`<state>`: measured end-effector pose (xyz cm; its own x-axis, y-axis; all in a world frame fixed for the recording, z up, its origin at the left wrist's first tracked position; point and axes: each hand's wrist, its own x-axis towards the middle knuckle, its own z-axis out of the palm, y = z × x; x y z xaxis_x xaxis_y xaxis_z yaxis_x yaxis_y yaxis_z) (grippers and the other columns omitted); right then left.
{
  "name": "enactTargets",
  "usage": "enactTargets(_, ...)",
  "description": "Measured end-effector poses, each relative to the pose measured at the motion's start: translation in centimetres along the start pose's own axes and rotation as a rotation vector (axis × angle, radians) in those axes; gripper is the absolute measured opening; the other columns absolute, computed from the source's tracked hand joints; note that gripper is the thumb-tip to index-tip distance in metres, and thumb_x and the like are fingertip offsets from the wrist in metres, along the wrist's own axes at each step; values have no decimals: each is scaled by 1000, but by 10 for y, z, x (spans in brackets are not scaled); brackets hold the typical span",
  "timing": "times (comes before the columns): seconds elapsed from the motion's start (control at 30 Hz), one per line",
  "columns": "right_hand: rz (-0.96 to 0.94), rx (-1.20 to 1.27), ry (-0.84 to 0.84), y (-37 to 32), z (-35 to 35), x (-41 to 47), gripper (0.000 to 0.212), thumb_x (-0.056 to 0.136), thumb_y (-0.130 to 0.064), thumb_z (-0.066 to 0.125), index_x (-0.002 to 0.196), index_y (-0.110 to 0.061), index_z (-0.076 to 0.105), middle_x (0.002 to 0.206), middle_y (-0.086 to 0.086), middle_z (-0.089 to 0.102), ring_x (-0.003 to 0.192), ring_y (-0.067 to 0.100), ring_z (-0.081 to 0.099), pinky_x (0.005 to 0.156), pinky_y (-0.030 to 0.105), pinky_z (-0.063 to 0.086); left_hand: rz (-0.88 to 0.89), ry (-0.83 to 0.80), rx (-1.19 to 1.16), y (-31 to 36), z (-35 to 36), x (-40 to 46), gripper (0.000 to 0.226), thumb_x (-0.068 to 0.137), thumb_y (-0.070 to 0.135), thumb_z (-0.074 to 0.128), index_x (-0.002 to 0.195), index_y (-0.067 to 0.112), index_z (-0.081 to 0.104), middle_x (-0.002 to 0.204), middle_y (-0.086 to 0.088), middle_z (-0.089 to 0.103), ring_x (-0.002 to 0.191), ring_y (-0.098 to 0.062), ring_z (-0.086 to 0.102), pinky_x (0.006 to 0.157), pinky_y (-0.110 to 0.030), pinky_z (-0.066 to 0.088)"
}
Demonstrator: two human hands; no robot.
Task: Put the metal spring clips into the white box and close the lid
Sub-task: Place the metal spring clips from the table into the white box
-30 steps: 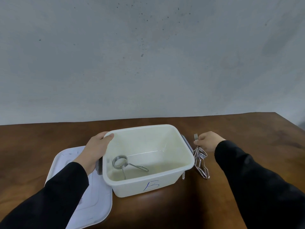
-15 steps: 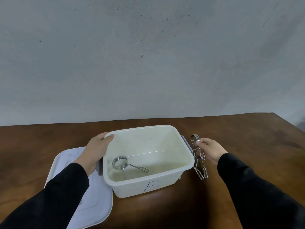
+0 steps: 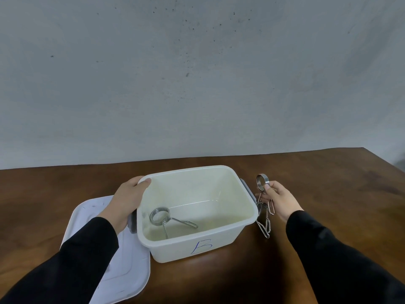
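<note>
An open white box (image 3: 197, 249) with a blue mark on its front stands on the brown table. One metal spring clip (image 3: 163, 217) lies inside it on the bottom. My left hand (image 3: 128, 199) grips the box's left rim. My right hand (image 3: 279, 197), just right of the box, holds a second spring clip (image 3: 262, 182) lifted off the table, its coil upward. More clips (image 3: 264, 226) lie on the table beside the box's right wall. The white lid (image 3: 118, 264) lies flat to the left of the box, partly under my left arm.
The wooden table (image 3: 328, 194) runs back to a grey wall. Its right edge shows at the far right. Grey latches sit on both short sides of the box.
My right hand has picked one clip out of the pile beside the box and raised it, coil up. My left hand has stayed on the rim.
</note>
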<state>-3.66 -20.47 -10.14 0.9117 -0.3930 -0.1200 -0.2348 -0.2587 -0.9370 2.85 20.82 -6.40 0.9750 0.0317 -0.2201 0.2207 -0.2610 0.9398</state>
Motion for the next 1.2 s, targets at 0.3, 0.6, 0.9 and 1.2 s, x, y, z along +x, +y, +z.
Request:
enactTargets(0.3, 56, -322, -14, -10, 3, 12, 27, 101, -31, 53, 95, -8, 66, 68, 4, 51, 55, 15, 43, 52, 25, 43, -9, 7, -17, 2, 1, -3, 28, 102, 32, 55, 124, 22, 70, 115, -1, 74, 107, -25, 67, 88, -39, 53)
enactTargets(0.6, 254, -782, -144, -20, 40, 35, 30, 99, -12, 55, 125, -5, 67, 124, 13, 68, 111, 29, 65, 97, 37, 54, 0, -8, -11, -1, -1, 0, 28, 100, 33, 56, 122, 24, 72, 114, -1, 75, 108, -27, 68, 99, -49, 53)
enactTargets(0.9, 370, -967, -9, 2, 10, 38, 36, 98, -34, 56, 113, -3, 69, 100, 9, 69, 94, 25, 68, 78, 31, 53, -1, 4, -25, -2, 0, 2, 28, 99, 34, 57, 122, 24, 72, 114, 0, 75, 108, -26, 69, 99, -48, 53)
enactTargets(1.2, 355, -822, 27, -8, 10, 41, 26, 95, -22, 63, 108, -1, 71, 100, 14, 72, 94, 28, 70, 89, 38, 58, 8, 7, -46, -1, 1, 0, 25, 102, 29, 55, 119, 22, 73, 111, 2, 75, 104, -22, 68, 78, -33, 51)
